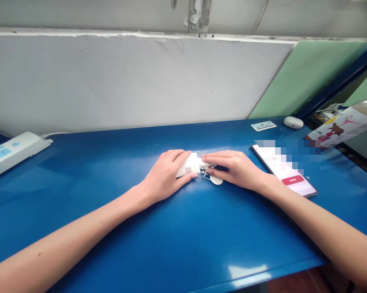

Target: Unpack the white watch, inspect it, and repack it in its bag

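White packet point(190, 163) is pinched in the left hand point(166, 173), a silvery piece point(209, 166) in the right hand point(239, 167)

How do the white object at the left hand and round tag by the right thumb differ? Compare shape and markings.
The white object has straight edges; the round tag is curved. The white object bears a greyish patch; the round tag's visible face looks plain. Both are pale.
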`<state>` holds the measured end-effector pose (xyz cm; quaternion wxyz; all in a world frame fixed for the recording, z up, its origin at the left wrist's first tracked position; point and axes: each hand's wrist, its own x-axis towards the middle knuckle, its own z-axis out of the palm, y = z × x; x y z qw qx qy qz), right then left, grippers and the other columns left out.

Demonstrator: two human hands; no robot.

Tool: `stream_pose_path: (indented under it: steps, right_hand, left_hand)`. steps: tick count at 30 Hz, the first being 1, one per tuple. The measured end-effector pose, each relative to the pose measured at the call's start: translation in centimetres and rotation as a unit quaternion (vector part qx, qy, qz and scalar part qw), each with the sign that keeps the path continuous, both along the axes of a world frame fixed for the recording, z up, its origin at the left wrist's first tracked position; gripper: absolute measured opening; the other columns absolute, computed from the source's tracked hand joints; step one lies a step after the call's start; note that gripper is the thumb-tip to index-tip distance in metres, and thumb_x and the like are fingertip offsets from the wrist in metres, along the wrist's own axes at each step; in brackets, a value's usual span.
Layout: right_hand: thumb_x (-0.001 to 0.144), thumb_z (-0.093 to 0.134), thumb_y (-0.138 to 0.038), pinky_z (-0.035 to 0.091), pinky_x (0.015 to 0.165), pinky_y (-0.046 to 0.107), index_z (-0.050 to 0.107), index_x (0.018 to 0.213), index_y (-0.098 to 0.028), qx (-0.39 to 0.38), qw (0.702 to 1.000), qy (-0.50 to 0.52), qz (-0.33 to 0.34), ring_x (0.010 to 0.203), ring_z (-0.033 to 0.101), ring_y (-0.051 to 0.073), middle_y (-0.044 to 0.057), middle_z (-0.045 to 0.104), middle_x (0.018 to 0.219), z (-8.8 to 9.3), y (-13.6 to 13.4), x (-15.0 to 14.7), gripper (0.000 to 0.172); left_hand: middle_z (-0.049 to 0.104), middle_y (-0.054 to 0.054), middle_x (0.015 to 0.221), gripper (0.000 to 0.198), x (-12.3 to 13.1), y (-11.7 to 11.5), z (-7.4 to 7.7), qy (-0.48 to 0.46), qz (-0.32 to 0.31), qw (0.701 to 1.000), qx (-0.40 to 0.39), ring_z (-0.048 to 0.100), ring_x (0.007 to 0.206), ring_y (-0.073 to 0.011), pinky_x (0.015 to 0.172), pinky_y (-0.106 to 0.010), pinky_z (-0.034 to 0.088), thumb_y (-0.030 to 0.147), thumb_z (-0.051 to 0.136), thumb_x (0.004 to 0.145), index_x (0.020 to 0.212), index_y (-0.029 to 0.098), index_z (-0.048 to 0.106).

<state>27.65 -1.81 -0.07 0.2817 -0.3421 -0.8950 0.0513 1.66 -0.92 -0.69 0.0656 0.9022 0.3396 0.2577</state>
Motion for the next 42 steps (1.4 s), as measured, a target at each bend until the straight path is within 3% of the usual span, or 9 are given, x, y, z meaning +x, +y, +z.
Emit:
stream_pose_path:
  steps: [6,13,18,22,29,37,42]
  right_hand:
    - [0.096,0.062,-0.032,0.058,0.089,0.042,0.074,0.114,-0.024,0.020,0.999,-0.032,-0.009,0.105,0.072,0.027,0.011,0.075,0.122,0.4,0.2,0.4,0.023]
    - [0.096,0.061,-0.029,0.057,0.079,0.037,0.078,0.105,-0.025,-0.009,0.999,-0.044,-0.010,0.091,0.073,0.024,0.008,0.078,0.108,0.9,0.3,1.0,0.019]
    - [0.098,0.056,-0.025,0.057,0.083,0.038,0.075,0.112,-0.025,-0.014,0.999,-0.036,0.002,0.097,0.071,0.024,0.009,0.075,0.113,0.5,-0.1,0.1,0.023]
    - [0.099,0.054,-0.026,0.057,0.088,0.045,0.073,0.116,-0.021,-0.002,0.998,-0.068,0.005,0.103,0.068,0.027,0.012,0.073,0.117,1.2,-0.3,0.1,0.026]
    - [0.098,0.055,-0.028,0.053,0.102,0.053,0.077,0.100,-0.018,0.008,0.997,-0.080,-0.017,0.121,0.060,0.033,0.014,0.072,0.122,1.6,-0.4,0.4,0.024]
    - [0.100,0.051,-0.034,0.044,0.111,0.059,0.064,0.126,-0.009,-0.050,0.995,-0.083,0.022,0.143,0.042,0.037,0.025,0.044,0.154,1.2,-1.5,-0.9,0.038]
    - [0.100,0.052,-0.039,0.041,0.114,0.057,0.063,0.127,-0.008,-0.090,0.992,-0.077,0.045,0.150,0.031,0.037,0.027,0.032,0.161,0.9,-1.9,-1.1,0.042]
  left_hand:
    - [0.064,-0.018,0.127,0.047,0.1,0.0,0.0,0.001,0.005,1.000,0.000,0.060,0.118,-0.0338,0.098,-0.051,0.050,0.045,0.061,0.096,0.132,0.015,0.056]
    - [0.064,-0.017,0.128,0.049,0.1,0.0,0.1,0.002,0.007,1.000,-0.010,0.060,0.119,-0.0342,0.099,-0.052,0.050,0.046,0.062,0.095,0.134,0.017,0.056]
    - [0.064,-0.019,0.127,0.050,0.1,0.1,0.0,0.006,0.000,1.000,-0.005,0.059,0.118,-0.0343,0.098,-0.051,0.050,0.045,0.063,0.095,0.133,0.014,0.056]
    - [0.064,-0.019,0.127,0.049,0.1,0.1,-0.1,0.008,0.002,1.000,-0.001,0.059,0.117,-0.0344,0.097,-0.051,0.050,0.046,0.062,0.095,0.130,0.012,0.057]
    - [0.063,-0.019,0.128,0.049,0.2,0.0,0.0,0.012,0.004,1.000,-0.002,0.059,0.117,-0.0345,0.098,-0.051,0.050,0.047,0.061,0.096,0.130,0.012,0.056]
    - [0.063,-0.020,0.128,0.048,0.2,0.0,0.0,0.021,-0.004,1.000,-0.001,0.058,0.119,-0.0339,0.101,-0.051,0.049,0.047,0.055,0.099,0.130,0.010,0.057]
    - [0.055,-0.023,0.142,0.059,0.2,0.0,0.2,0.094,-0.001,0.995,-0.015,0.048,0.137,-0.0368,0.112,-0.051,0.040,0.051,0.047,0.102,0.140,0.006,0.050]
